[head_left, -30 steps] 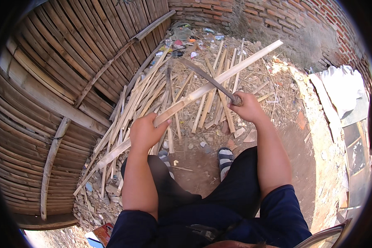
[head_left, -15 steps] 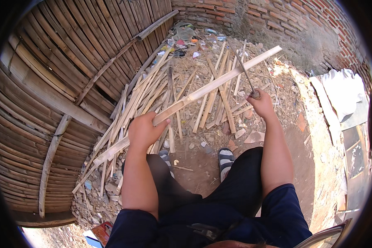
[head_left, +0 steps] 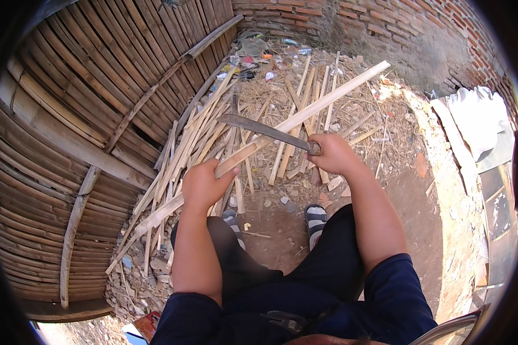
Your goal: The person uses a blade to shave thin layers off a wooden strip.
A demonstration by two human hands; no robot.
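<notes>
My left hand [head_left: 204, 183] is wrapped round a long pale bamboo strip [head_left: 322, 104], which slants from the lower left to the far right. In my right hand [head_left: 333, 153] is the handle of a machete [head_left: 265, 129], its dark blade pointing left and lying across the strip, a little beyond my left hand. Whether the edge touches the strip or hovers just over it I cannot tell. Below the strip, many loose bamboo strips [head_left: 191, 133] lie piled on the ground, mostly to the left and ahead.
A bamboo-slat wall [head_left: 106, 75] stands close on the left, with a brick wall [head_left: 385, 26] at the back. Litter [head_left: 247, 60] gathers in the far corner. On the right hangs a white cloth [head_left: 479, 122] beside boards. My sandalled feet [head_left: 315, 221] are on the dirt below.
My right hand has moved left and a little nearer. The machete blade has swung from pointing far ahead to pointing left across the strip. My left hand has barely shifted.
</notes>
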